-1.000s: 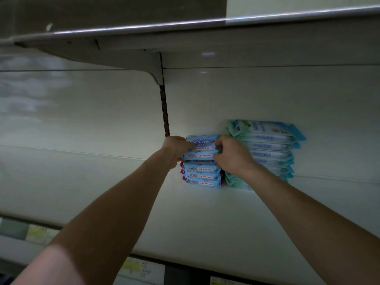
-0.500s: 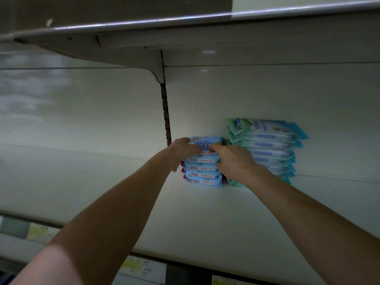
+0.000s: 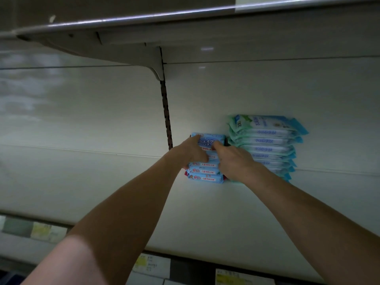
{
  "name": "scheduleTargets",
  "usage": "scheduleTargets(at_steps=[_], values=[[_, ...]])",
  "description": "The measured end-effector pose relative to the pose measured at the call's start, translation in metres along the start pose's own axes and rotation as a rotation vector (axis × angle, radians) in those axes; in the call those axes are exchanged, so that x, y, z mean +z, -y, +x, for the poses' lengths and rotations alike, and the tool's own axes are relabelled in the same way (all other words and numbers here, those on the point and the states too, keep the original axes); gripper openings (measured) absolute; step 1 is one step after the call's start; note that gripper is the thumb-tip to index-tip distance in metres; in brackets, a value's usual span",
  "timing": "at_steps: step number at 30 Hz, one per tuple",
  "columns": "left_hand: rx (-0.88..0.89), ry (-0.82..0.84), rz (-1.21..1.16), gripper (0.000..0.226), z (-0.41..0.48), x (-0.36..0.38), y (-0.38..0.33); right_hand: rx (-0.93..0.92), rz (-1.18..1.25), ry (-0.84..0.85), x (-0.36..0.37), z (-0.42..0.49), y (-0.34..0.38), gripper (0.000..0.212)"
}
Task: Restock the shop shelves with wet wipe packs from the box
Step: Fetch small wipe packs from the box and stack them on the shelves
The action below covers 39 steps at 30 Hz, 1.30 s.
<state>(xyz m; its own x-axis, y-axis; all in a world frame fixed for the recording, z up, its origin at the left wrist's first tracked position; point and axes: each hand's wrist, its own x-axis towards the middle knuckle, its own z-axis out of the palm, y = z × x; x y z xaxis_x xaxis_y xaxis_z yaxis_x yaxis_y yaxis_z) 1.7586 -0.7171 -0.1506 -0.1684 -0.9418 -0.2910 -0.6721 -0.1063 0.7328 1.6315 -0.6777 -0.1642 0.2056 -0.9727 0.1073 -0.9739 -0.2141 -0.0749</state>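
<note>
L hand lies w/ fingers fairly straight on the top pack of the blue stack, far back on the shelf. R hand touches the pack's right end; can't tell if its fingers curl round. Packs prob. light, squashy, w/ slick film, so best held by both short ends. Green stack sits just beside.

blue wipe packs stacked on shelf
</note>
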Motion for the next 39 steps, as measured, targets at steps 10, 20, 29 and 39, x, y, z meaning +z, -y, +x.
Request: scheduleTargets(at_steps=[10, 20, 29, 39], values=[[0.131, -0.118, 0.427, 0.081, 0.009, -0.001, 0.016, -0.012, -0.257, -0.133, -0.009, 0.01, 0.015, 0.026], [0.121, -0.255, 0.574, 0.048, -0.007, -0.013, 0.019, -0.057, -0.208, -0.141, -0.025, 0.008, 0.03, 0.023], [-0.123, -0.51, 0.555, 0.048, -0.098, -0.035, 0.066, -0.357, -0.073, -0.143, -0.03, -0.026, 0.102, 0.027], [-0.514, -0.748, 0.489, 0.044, -0.281, -0.047, 0.133, -0.803, 0.0, -0.126, -0.04, -0.121, 0.233, 0.008]])
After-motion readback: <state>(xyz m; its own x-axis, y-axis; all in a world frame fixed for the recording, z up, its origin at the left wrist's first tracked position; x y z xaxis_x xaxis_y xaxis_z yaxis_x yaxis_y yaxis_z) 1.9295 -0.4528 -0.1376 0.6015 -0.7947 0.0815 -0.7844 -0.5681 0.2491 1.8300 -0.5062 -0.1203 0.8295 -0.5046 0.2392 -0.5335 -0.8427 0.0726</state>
